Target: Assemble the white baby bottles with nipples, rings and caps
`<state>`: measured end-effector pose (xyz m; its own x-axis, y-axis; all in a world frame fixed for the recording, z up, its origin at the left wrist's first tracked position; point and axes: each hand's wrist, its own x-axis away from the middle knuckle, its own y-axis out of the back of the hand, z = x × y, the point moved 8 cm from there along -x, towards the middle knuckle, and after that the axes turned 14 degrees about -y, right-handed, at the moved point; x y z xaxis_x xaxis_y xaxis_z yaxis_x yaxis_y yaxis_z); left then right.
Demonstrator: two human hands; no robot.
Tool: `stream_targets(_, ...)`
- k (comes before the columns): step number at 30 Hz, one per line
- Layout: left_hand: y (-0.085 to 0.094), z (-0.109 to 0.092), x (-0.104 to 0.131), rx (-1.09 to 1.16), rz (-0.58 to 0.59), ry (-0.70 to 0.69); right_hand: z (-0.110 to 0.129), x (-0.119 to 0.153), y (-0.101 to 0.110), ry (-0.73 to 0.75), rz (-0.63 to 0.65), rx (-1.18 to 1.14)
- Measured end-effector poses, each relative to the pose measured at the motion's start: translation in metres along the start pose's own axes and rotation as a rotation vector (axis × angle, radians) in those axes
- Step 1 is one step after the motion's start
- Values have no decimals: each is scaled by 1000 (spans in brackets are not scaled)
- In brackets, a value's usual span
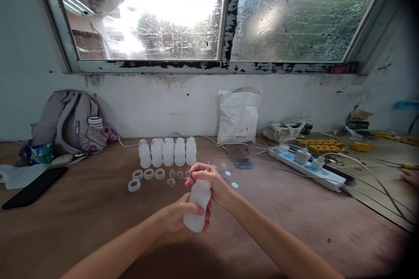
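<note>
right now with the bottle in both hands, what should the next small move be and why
Probably a gentle twist of the right hand at the top of the bottle while the left hand steadies the body. The left grips below and the right fingers curl over the top, hiding any ring there; loose rings lie nearby, so one may need seating.

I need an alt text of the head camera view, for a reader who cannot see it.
A person's left hand grips a frosted bottle while the right hand is at its top, above a brown table. Behind stand five similar bottles in a row, with four pale rings in front; a backpack is at left, a power strip at right.
</note>
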<state>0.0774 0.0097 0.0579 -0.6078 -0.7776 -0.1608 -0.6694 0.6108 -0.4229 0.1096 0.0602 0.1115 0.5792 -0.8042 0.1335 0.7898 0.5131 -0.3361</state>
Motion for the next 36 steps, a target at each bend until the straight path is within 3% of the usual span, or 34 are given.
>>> stream_targets(4,6,0,0,-58,-17,-16,2,3,-5,49,12,-19)
stream_targets(9,-2,-4,7,75,61,17,8,16,-19,111,133,-84)
stream_targets(12,0,-6,10,65,27,42,3,16,-20,98,103,-60)
stream_targets(17,23,-11,-1,-410,-180,-32,-10,3,-2,96,-89,-57)
stream_targets(22,41,-23,-13,-692,-359,-191,-6,-8,9,191,-211,-15)
stream_targets(25,51,-34,-11,-853,-441,-246,9,-9,14,214,-253,203)
stream_targets(28,64,-47,-1,-976,-491,-262,37,0,29,328,-333,577)
stream_targets(31,77,-53,12,-1048,-496,-239,53,11,60,383,-591,1126)
stream_targets(33,84,-54,19,-1086,-476,-225,46,12,82,297,-712,1445)
stream_targets(36,87,-55,24,-1160,-414,-229,25,11,99,236,-680,1600)
